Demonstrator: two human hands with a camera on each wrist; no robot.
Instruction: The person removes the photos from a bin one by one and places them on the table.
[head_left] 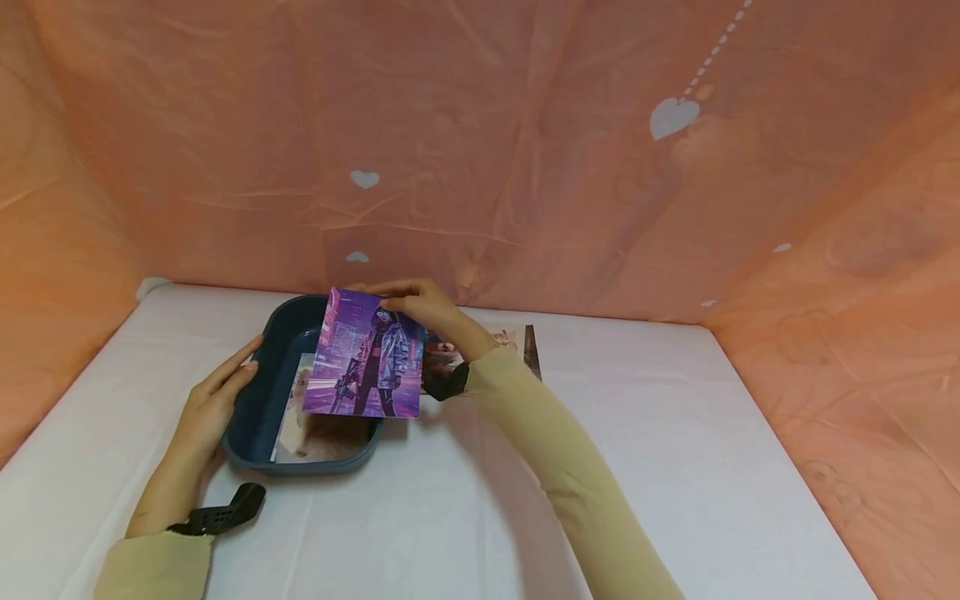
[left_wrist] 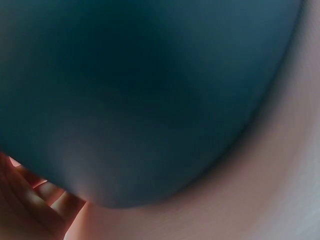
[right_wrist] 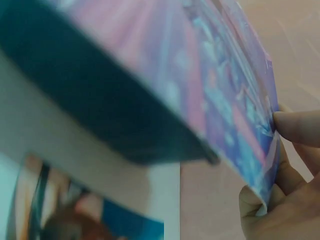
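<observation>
A purple picture card (head_left: pixel 367 354) showing a standing figure hangs over a dark blue tray (head_left: pixel 258 408). My right hand (head_left: pixel 412 302) pinches the card's top edge, thumb and fingers at its upper right corner; the right wrist view shows the card (right_wrist: pixel 225 95) close up with fingertips (right_wrist: pixel 297 127) on its edge. My left hand (head_left: pixel 217 396) rests with straight fingers against the tray's left wall; the left wrist view is filled by the blurred tray wall (left_wrist: pixel 150 90). Another picture (head_left: pixel 315 433) lies inside the tray, partly hidden by the card.
More pictures (head_left: pixel 517 343) lie on the white table (head_left: pixel 675 467) to the right of the tray, behind my right forearm. Orange fabric walls (head_left: pixel 480 142) close in the back and sides. Black wrist straps (head_left: pixel 225 510) sit on both arms.
</observation>
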